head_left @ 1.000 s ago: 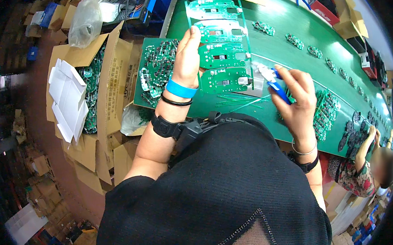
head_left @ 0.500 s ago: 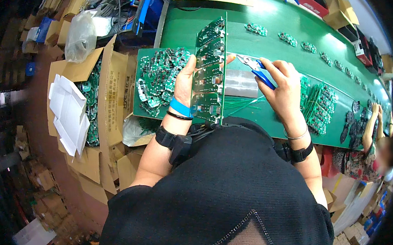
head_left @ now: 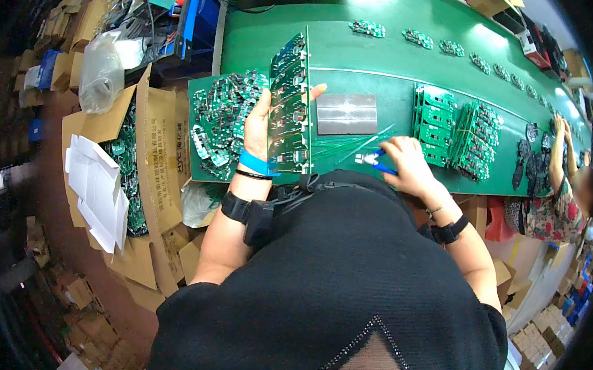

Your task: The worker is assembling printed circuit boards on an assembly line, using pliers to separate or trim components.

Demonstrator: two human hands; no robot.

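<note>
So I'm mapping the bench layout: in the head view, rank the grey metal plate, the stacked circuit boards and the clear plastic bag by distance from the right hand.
1. Stacked circuit boards, just right of the right hand.
2. Grey metal plate, up and left on the belt.
3. Clear plastic bag, far left, off the belt.

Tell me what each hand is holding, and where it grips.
Left hand holds the circuit board panel upright by its left edge. Right hand grips the blue-handled cutters by the handles.

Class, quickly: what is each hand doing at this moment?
Left hand: closed on an upright green circuit-board panel.
Right hand: closed on small blue-handled cutters.
</note>
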